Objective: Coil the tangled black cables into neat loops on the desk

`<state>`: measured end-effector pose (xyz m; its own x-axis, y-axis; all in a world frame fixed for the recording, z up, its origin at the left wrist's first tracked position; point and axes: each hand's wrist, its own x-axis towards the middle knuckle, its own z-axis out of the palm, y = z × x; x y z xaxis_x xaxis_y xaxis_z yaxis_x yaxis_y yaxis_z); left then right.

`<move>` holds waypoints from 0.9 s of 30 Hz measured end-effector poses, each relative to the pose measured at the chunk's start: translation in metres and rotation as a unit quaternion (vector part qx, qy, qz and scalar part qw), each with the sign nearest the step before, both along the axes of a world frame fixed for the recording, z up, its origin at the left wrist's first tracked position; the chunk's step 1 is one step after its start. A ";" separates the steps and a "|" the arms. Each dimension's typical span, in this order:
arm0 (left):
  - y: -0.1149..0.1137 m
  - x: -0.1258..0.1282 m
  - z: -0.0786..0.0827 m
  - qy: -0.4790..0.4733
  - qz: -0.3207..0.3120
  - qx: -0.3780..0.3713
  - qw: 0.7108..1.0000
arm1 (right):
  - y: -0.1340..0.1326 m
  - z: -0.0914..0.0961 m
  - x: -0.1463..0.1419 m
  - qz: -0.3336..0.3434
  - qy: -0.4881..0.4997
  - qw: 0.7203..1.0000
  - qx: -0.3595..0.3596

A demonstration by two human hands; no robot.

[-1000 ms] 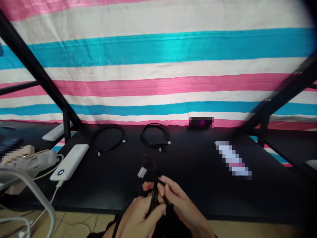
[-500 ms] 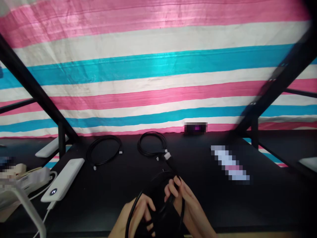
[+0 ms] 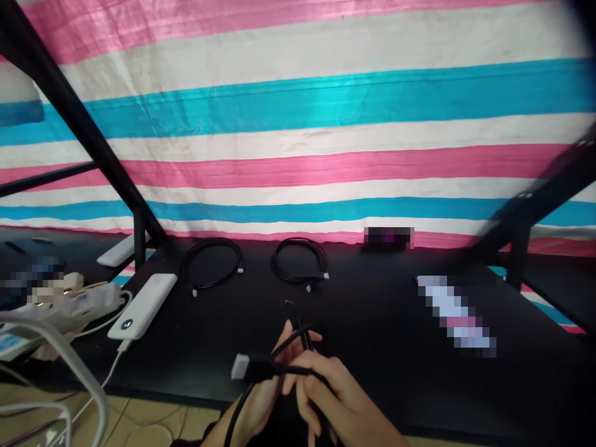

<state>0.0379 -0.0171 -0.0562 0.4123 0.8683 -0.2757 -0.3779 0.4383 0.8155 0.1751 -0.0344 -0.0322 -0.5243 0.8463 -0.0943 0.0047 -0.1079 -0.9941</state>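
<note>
Both hands work close together on a thick black cable above the table's near edge. One end of it is a broad plug (image 3: 254, 369) with a pale tip, pointing left across my left wrist. My right hand (image 3: 342, 397) is closed round the cable behind that plug, fingers curled. Behind it, my left hand (image 3: 265, 403) is closed on crossing strands, its fingertips showing past them; part of it is hidden. A smaller connector end sticks up beyond the fingers. Farther back lie two coiled black cables, the left coil (image 3: 183, 266) and the right coil (image 3: 273, 261), with pale-tipped plugs.
A white power bank (image 3: 151, 298) with a lit display and a plugged-in white cable lies on the black table (image 3: 372, 335) at left. Past it are a power strip (image 3: 95, 302) and a curved white tube (image 3: 77, 357). A blurred-out object lies at right; black frame bars flank the striped sheet.
The plug has swung from pointing away, beyond my hands, to pointing left. My right hand has turned over across the cable, and my left has moved behind it. The view has shifted slightly left.
</note>
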 end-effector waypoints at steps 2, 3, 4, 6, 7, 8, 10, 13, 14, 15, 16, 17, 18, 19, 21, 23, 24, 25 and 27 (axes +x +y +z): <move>0.000 -0.001 0.008 0.007 -0.006 0.002 1.000 | 0.001 0.003 -0.004 0.030 -0.021 0.999 0.005; 0.001 -0.003 0.011 0.010 0.000 0.002 1.000 | 0.002 0.003 -0.005 0.037 -0.028 0.999 0.012; 0.001 -0.005 0.014 0.011 0.021 0.005 1.000 | 0.002 0.003 -0.006 0.040 -0.034 0.998 0.019; 0.004 -0.010 0.016 0.001 0.063 -0.001 0.998 | 0.003 0.001 -0.005 0.025 -0.039 0.998 0.030; 0.007 -0.013 0.017 -0.014 0.074 -0.010 0.997 | 0.004 -0.001 -0.003 0.007 -0.032 0.999 0.032; 0.010 -0.017 0.016 -0.033 0.079 -0.025 0.996 | 0.004 -0.004 -0.001 -0.013 -0.017 0.999 0.032; 0.017 -0.025 0.015 -0.066 0.072 -0.061 0.993 | 0.005 -0.012 0.005 -0.067 0.039 0.996 0.031; 0.026 -0.041 0.012 -0.066 0.087 -0.070 0.992 | 0.007 -0.025 0.020 -0.169 0.142 0.974 0.053; 0.028 -0.047 0.012 -0.049 0.097 -0.058 0.992 | 0.008 -0.028 0.028 -0.206 0.163 0.963 0.064; 0.029 -0.054 0.012 -0.024 0.110 -0.042 0.993 | 0.009 -0.030 0.037 -0.250 0.173 0.950 0.073; 0.029 -0.061 0.011 0.010 0.124 -0.029 0.992 | 0.010 -0.031 0.048 -0.291 0.170 0.938 0.077; 0.028 -0.068 0.011 0.049 0.139 -0.018 0.989 | 0.010 -0.031 0.059 -0.341 0.162 0.922 0.081; 0.027 -0.074 0.011 0.085 0.156 -0.009 0.984 | 0.011 -0.030 0.071 -0.400 0.156 0.899 0.087; 0.026 -0.081 0.012 0.115 0.174 0.000 0.978 | 0.011 -0.029 0.083 -0.453 0.151 0.875 0.083; 0.024 -0.091 0.014 0.156 0.207 0.019 0.966 | 0.011 -0.026 0.106 -0.540 0.172 0.820 0.082; 0.022 -0.098 0.017 0.175 0.224 0.036 0.958 | 0.009 -0.025 0.125 -0.600 0.205 0.770 0.070; 0.021 -0.100 0.019 0.185 0.230 0.039 0.955 | 0.008 -0.026 0.134 -0.624 0.217 0.748 0.059; 0.020 -0.101 0.021 0.191 0.236 0.039 0.952 | 0.007 -0.027 0.141 -0.640 0.227 0.733 0.050; 0.017 -0.100 0.026 0.187 0.245 0.032 0.951 | 0.004 -0.032 0.151 -0.664 0.228 0.711 0.040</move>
